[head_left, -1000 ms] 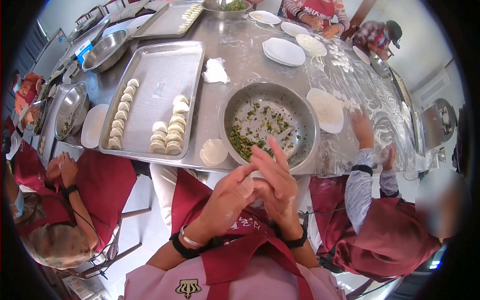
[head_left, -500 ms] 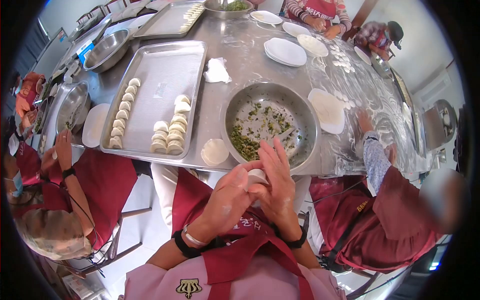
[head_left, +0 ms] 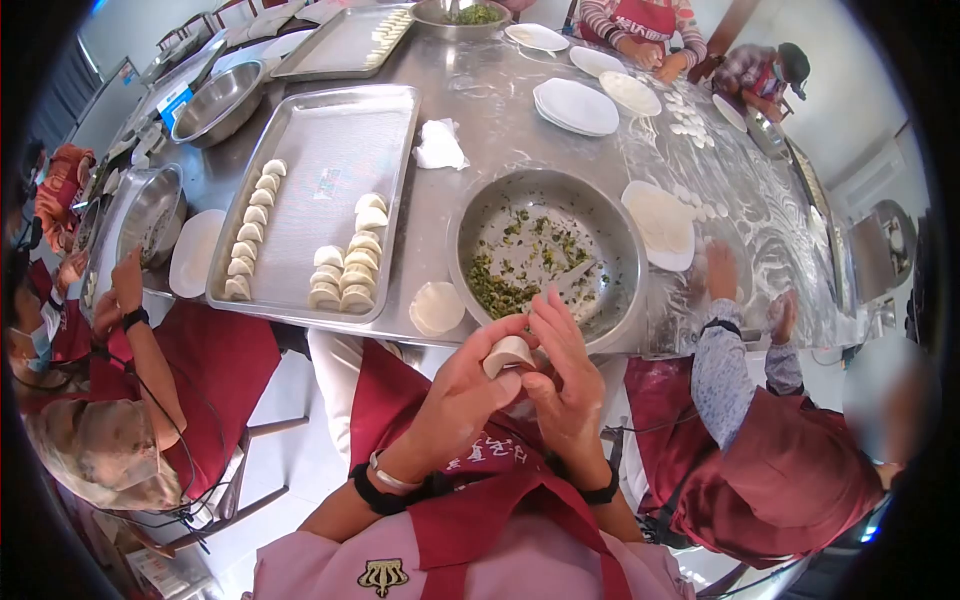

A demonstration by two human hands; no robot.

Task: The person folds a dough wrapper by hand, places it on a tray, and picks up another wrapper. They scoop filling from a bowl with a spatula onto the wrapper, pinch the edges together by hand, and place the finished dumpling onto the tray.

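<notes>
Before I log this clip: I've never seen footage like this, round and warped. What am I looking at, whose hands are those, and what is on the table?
The picture comes from a camera worn on a person's head, looking down; the wide lens bends the edges. The two bare hands in the middle are the wearer's own. The left hand and right hand together pinch a pale dumpling between their fingers. Ahead lies a steel table. On it stand a metal bowl with green chopped filling and a spoon, a small stack of round wrappers, and a tray with rows of finished dumplings. White plates and flour lie further off. Other people in red aprons sit on both sides, each with hands at the table.
</notes>
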